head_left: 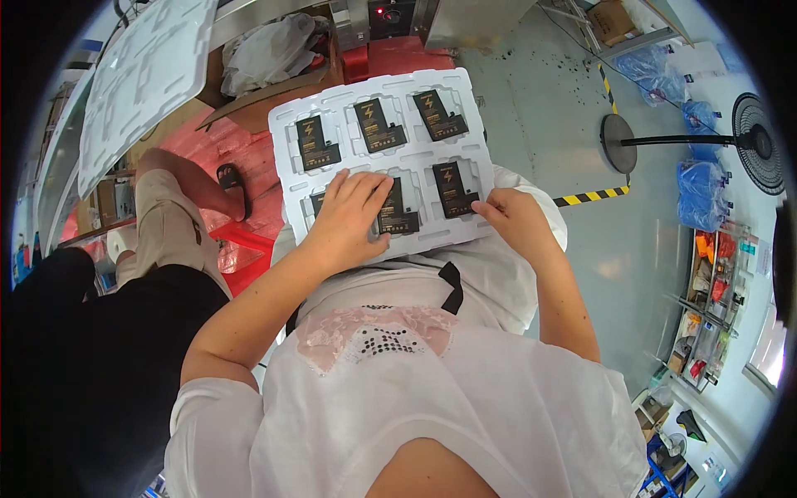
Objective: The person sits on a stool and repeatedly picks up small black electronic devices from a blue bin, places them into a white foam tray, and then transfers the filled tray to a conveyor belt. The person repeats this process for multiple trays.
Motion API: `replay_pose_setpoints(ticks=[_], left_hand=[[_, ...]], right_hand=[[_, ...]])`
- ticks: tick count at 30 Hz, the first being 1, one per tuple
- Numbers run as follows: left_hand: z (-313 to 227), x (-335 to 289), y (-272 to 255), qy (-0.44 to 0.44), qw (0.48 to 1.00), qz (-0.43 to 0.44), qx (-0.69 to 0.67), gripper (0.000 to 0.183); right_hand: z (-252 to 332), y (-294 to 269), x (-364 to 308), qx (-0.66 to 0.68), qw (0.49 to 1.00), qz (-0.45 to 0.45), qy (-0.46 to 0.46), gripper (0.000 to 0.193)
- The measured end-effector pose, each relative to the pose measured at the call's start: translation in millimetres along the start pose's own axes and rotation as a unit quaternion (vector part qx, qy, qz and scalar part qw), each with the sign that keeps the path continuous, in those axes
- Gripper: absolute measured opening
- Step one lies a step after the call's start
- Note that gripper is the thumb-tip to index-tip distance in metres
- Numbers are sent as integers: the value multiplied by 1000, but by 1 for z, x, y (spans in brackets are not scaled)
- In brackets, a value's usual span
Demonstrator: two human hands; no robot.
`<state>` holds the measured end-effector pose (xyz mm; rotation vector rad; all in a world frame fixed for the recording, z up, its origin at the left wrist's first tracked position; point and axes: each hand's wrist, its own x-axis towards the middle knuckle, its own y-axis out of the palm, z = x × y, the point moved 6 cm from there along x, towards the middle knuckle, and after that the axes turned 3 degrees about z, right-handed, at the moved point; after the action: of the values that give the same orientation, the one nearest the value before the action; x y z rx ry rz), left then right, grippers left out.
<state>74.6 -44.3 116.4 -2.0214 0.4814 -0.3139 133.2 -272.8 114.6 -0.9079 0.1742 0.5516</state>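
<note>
A white moulded plastic tray rests on my lap. Flat black L-shaped phone batteries with gold print sit in its pockets, in two rows. In the far row are a left battery, a middle one and a right one. My left hand lies with fingers stretched over the near row, partly covering the left battery there and the near middle battery. My right hand has its fingers curled at the tray's right edge. Its fingertips meet the corner of the near right battery; what they pinch is hidden.
More white trays stand at upper left. Beyond my tray is a cardboard box with clear plastic bags. Another person's leg is close on my left. A black fan and a shelf rack are on the right.
</note>
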Motion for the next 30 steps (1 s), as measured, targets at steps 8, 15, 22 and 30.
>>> replay_pose_setpoints(ticks=[8,15,22,30], left_hand=[[-16,-8,8,-98,994,-15,49,60],[-21,-7,22,-55,997,-42,45,49],[-12,-14,23,-20,999,-43,15,45],[29,64,-13,-81,988,-115,69,46]], right_hand=[[17,-10,-4,-37,981,-171,-83,18],[0,38,-18,-57,972,-211,-80,19],[-14,14,-8,50,978,-202,-18,19],[29,-9,73,-143,961,-211,-108,29]])
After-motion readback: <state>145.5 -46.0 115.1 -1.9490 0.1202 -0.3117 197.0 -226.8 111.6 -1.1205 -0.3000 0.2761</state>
